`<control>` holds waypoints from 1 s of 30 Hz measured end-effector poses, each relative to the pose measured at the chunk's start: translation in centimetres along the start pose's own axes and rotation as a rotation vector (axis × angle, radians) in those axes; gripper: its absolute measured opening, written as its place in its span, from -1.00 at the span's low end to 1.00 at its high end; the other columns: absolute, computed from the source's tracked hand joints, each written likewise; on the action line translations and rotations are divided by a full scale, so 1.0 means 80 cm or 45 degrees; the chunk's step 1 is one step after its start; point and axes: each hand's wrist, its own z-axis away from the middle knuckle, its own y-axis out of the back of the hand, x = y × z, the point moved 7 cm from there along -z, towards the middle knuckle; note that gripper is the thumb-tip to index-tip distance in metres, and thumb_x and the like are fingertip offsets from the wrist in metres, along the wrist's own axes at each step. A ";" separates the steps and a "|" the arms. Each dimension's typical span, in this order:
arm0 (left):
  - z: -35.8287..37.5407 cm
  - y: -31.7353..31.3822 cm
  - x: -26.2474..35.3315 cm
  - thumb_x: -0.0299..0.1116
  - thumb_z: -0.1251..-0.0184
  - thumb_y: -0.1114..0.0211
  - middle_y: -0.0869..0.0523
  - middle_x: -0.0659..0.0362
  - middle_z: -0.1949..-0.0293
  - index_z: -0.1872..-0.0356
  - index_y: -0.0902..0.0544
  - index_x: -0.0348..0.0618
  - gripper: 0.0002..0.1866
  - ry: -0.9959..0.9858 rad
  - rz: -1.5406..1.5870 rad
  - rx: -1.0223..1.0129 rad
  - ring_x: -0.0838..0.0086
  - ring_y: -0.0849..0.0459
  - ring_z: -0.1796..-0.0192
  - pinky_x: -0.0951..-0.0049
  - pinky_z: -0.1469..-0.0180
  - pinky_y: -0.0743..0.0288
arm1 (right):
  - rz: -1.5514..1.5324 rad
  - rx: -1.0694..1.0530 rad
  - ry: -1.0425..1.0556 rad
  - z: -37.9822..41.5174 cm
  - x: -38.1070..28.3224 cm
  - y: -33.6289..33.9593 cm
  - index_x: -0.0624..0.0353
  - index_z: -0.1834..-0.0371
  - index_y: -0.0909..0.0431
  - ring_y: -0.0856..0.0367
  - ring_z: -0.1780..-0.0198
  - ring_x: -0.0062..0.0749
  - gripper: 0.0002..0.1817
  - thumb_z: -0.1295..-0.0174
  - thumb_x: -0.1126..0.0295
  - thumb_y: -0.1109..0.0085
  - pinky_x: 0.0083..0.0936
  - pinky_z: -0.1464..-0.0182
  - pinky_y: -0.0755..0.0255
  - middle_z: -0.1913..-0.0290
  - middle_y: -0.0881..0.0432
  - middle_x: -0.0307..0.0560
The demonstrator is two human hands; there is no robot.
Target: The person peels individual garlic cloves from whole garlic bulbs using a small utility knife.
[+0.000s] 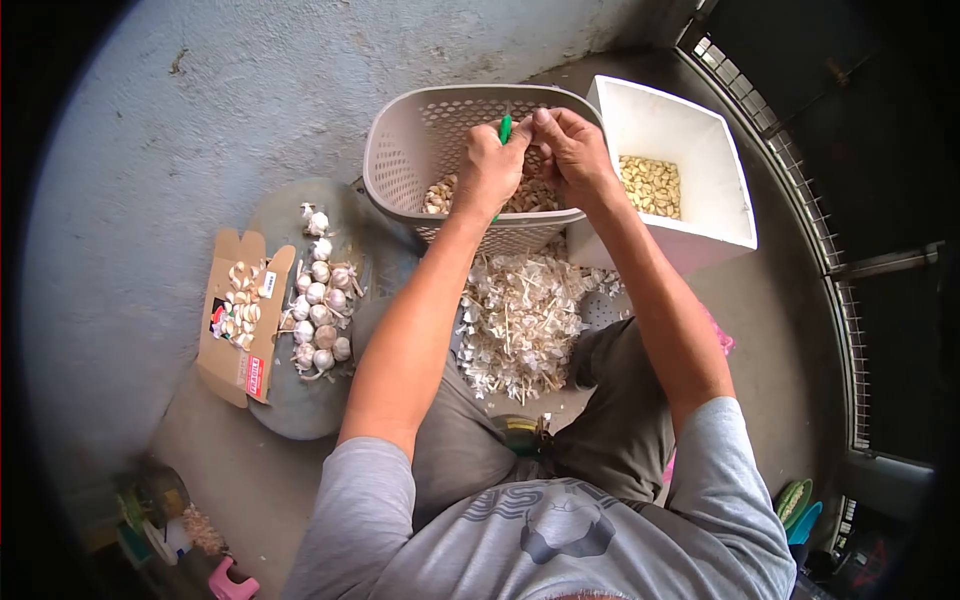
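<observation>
Over the grey-brown perforated basket point(400, 205), my left hand point(487, 168) is closed around a slim green-handled knife point(505, 128); its blade is hard to make out. My right hand point(580, 158) is beside it, thumb and fingers pinched together, fingertips meeting the left thumb. Whatever is between those fingertips is too small to tell. Unpeeled garlic cloves point(530, 198) lie in the basket below both hands. To the right, a white foam box point(690, 110) holds peeled, pale yellow garlic cloves point(650, 185).
A heap of garlic skins point(520, 320) lies between the legs. At left, whole garlic bulbs point(320, 295) rest on a round grey surface point(290, 415), beside an open cardboard box point(220, 350) with loose cloves point(240, 305). A pink plastic object point(232, 580) is on the floor.
</observation>
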 end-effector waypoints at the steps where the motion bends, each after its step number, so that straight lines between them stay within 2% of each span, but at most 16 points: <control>1: -0.001 -0.001 0.000 -0.14 -0.50 -0.31 -0.71 0.16 0.56 0.26 -0.77 -0.32 -0.63 -0.006 -0.007 0.005 0.51 -0.66 0.58 0.44 0.54 -0.47 | 0.064 -0.003 0.007 0.002 -0.009 0.000 0.18 0.24 -0.64 -0.36 0.62 -0.78 -0.68 -0.41 0.11 -0.36 -0.66 0.64 -0.17 0.46 -0.60 -0.33; 3: 0.003 -0.003 0.008 -0.16 -0.47 -0.29 -0.68 0.10 0.63 0.31 -0.75 -0.38 -0.62 0.011 0.126 0.032 0.43 -0.67 0.57 0.31 0.48 -0.49 | 0.213 0.016 0.085 0.008 -0.028 -0.007 0.24 0.24 -0.64 -0.44 0.54 -0.75 -0.69 -0.44 0.18 -0.34 -0.67 0.57 -0.28 0.41 -0.66 -0.26; 6: 0.009 -0.005 0.018 -0.27 -0.52 -0.22 -0.72 0.14 0.58 0.33 -0.76 -0.30 -0.69 -0.134 -0.046 0.096 0.50 -0.67 0.59 0.46 0.59 -0.51 | 0.173 0.007 0.349 0.005 -0.024 -0.009 0.29 0.23 -0.64 -0.51 0.43 -0.70 -0.70 -0.45 0.22 -0.32 -0.64 0.47 -0.39 0.38 -0.69 -0.21; 7: 0.003 -0.001 0.007 -0.27 -0.50 -0.23 -0.71 0.14 0.60 0.35 -0.76 -0.33 -0.68 -0.143 -0.147 0.174 0.49 -0.66 0.61 0.43 0.59 -0.52 | 0.197 0.080 0.316 0.014 -0.031 -0.015 0.33 0.22 -0.63 -0.53 0.37 -0.66 -0.71 -0.46 0.26 -0.30 -0.59 0.40 -0.45 0.40 -0.67 -0.20; 8: -0.001 0.003 -0.007 -0.26 -0.47 -0.25 -0.65 0.13 0.63 0.38 -0.74 -0.36 -0.66 -0.123 -0.134 0.218 0.49 -0.60 0.60 0.37 0.54 -0.48 | 0.428 0.103 0.461 0.006 -0.026 -0.011 0.34 0.22 -0.59 -0.51 0.39 -0.66 -0.72 -0.47 0.28 -0.28 -0.55 0.41 -0.44 0.42 -0.65 -0.20; 10: 0.003 0.007 0.008 -0.24 -0.43 -0.29 -0.54 0.11 0.69 0.44 -0.69 -0.43 -0.63 -0.088 -0.074 0.333 0.49 -0.48 0.58 0.24 0.45 -0.39 | 0.454 0.113 0.412 0.015 -0.037 -0.026 0.34 0.23 -0.54 -0.50 0.40 -0.65 -0.72 -0.47 0.29 -0.26 -0.53 0.41 -0.44 0.45 -0.63 -0.18; 11: 0.007 0.007 0.015 -0.25 -0.41 -0.30 -0.55 0.07 0.68 0.52 -0.65 -0.42 -0.60 -0.095 -0.041 0.358 0.46 -0.50 0.55 0.21 0.41 -0.41 | 0.476 0.118 0.464 0.011 -0.036 -0.026 0.33 0.25 -0.51 -0.53 0.41 -0.57 -0.71 -0.47 0.29 -0.26 -0.46 0.38 -0.47 0.45 -0.64 -0.10; 14: -0.010 0.022 -0.006 -0.23 -0.43 -0.31 -0.60 0.03 0.63 0.54 -0.63 -0.43 -0.57 -0.352 -0.391 0.614 0.47 -0.53 0.53 0.25 0.41 -0.42 | 0.657 0.185 0.613 0.019 -0.053 -0.036 0.33 0.23 -0.50 -0.56 0.40 -0.45 -0.72 -0.46 0.29 -0.26 -0.38 0.34 -0.50 0.43 -0.65 0.02; 15: 0.004 0.016 0.017 -0.26 -0.45 -0.31 -0.67 0.07 0.56 0.52 -0.65 -0.45 -0.59 -0.229 -0.295 0.447 0.48 -0.56 0.52 0.31 0.40 -0.46 | 0.705 0.180 0.647 0.020 -0.047 -0.038 0.33 0.21 -0.49 -0.62 0.38 -0.35 -0.72 -0.46 0.29 -0.26 -0.33 0.31 -0.51 0.39 -0.66 0.11; 18: -0.005 0.022 -0.036 -0.37 -0.49 -0.28 -0.73 0.15 0.46 0.43 -0.70 -0.37 -0.71 0.134 0.482 0.505 0.49 -0.67 0.46 0.42 0.37 -0.56 | 0.803 0.056 0.723 0.052 -0.053 -0.068 0.33 0.19 -0.48 -0.67 0.34 -0.29 -0.72 -0.46 0.29 -0.25 -0.30 0.29 -0.51 0.38 -0.65 0.15; 19: -0.006 0.023 -0.041 -0.39 -0.51 -0.26 -0.74 0.12 0.41 0.36 -0.71 -0.36 -0.74 0.100 0.628 0.437 0.47 -0.67 0.46 0.47 0.38 -0.55 | 0.702 0.034 0.779 0.057 -0.056 -0.071 0.30 0.17 -0.51 -0.67 0.40 -0.33 -0.77 -0.48 0.32 -0.20 -0.35 0.38 -0.51 0.34 -0.68 0.06; 20: -0.007 0.023 -0.041 -0.36 -0.50 -0.28 -0.74 0.10 0.43 0.33 -0.72 -0.31 -0.77 0.031 0.667 0.352 0.46 -0.68 0.48 0.46 0.46 -0.55 | 0.533 0.010 0.579 0.049 -0.050 -0.062 0.28 0.17 -0.52 -0.65 0.44 -0.37 -0.79 -0.49 0.33 -0.17 -0.38 0.42 -0.50 0.34 -0.68 0.02; 22: 0.012 0.023 -0.001 -0.31 -0.48 -0.33 -0.70 0.14 0.46 0.33 -0.72 -0.27 -0.77 0.120 0.690 0.219 0.46 -0.66 0.55 0.42 0.59 -0.52 | 0.171 -0.022 0.196 0.032 -0.037 -0.046 0.25 0.16 -0.55 -0.60 0.53 -0.45 -0.82 -0.50 0.34 -0.10 -0.46 0.51 -0.48 0.34 -0.67 -0.07; 23: 0.007 0.028 -0.001 -0.26 -0.45 -0.39 -0.66 0.18 0.51 0.29 -0.71 -0.24 -0.77 0.097 0.695 0.220 0.50 -0.62 0.63 0.43 0.69 -0.45 | -0.061 -0.040 0.154 0.024 -0.035 -0.037 0.22 0.15 -0.57 -0.50 0.62 -0.56 -0.82 -0.48 0.34 -0.06 -0.59 0.63 -0.38 0.35 -0.63 -0.16; 26: 0.010 0.043 0.010 -0.23 -0.42 -0.43 -0.64 0.22 0.52 0.26 -0.69 -0.25 -0.75 0.102 0.622 0.170 0.56 -0.58 0.67 0.51 0.71 -0.40 | -0.377 -0.140 -0.116 0.012 -0.018 -0.005 0.16 0.12 -0.57 -0.51 0.59 -0.51 -0.74 -0.47 0.18 -0.12 -0.58 0.58 -0.43 0.36 -0.60 -0.19; 30: 0.004 0.046 0.012 -0.29 -0.38 -0.48 -0.67 0.21 0.49 0.26 -0.67 -0.25 -0.78 0.082 0.263 0.176 0.61 -0.57 0.66 0.56 0.71 -0.37 | -0.307 -0.169 -0.017 0.008 -0.019 -0.005 0.15 0.04 -0.60 -0.64 0.51 -0.54 -0.75 -0.50 0.19 -0.17 -0.58 0.55 -0.50 0.37 -0.62 -0.24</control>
